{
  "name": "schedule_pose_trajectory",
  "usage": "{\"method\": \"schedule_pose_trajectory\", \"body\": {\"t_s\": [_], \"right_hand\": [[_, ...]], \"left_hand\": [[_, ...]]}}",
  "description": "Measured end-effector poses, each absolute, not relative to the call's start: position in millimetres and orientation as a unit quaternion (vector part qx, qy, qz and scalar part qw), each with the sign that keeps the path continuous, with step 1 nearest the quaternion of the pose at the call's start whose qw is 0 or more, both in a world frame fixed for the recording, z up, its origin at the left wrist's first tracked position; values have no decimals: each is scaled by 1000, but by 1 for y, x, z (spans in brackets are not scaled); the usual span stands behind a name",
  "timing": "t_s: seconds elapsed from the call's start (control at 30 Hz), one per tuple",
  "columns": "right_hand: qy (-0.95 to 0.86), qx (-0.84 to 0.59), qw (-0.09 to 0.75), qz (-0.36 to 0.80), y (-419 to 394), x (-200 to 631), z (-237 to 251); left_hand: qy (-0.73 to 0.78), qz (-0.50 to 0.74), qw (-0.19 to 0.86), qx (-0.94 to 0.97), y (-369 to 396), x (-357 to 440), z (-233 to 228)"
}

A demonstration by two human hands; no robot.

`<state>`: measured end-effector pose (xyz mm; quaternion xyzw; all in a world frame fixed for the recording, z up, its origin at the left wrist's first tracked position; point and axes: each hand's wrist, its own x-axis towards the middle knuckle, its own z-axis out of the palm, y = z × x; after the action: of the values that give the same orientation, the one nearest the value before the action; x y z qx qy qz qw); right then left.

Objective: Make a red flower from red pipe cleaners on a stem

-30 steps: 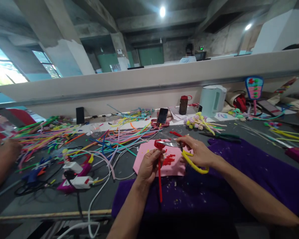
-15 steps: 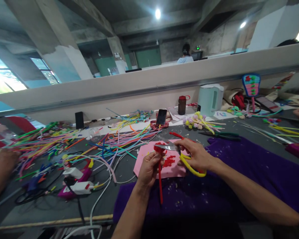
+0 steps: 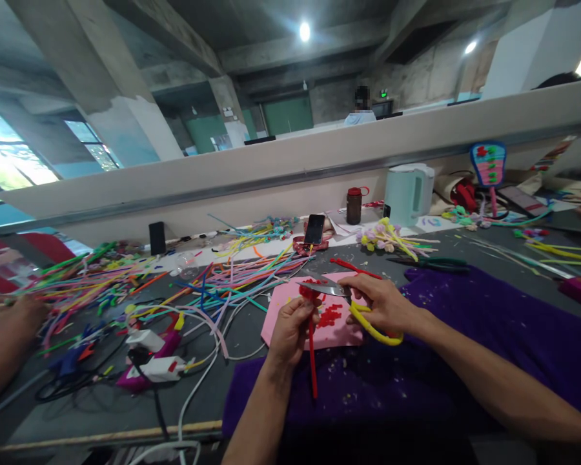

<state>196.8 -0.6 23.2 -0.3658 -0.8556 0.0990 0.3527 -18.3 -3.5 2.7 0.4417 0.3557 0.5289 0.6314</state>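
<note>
Left hand [image 3: 290,329] grips red pipe cleaner [image 3: 312,352]; right hand [image 3: 382,303] grips yellow-handled scissors [image 3: 341,297]

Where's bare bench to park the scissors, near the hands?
Free: purple cloth right of the right hand, and the near cloth below the red pipe cleaner in the left hand. Grey bench left of the pink sheet is narrow. Crowded: pipe-cleaner pile, glue guns.

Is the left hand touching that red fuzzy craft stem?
Touching: the head view shows the left hand gripping the red fuzzy stem, which hangs below its fingers.
</note>
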Motion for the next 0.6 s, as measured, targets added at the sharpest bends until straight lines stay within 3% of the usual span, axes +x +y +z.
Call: {"method": "schedule_pose_trajectory", "body": {"t_s": [0.6], "right_hand": [[-850, -348, 368, 149, 3, 197, 18]], "left_hand": [[335, 539, 627, 452, -4, -20, 1]]}}
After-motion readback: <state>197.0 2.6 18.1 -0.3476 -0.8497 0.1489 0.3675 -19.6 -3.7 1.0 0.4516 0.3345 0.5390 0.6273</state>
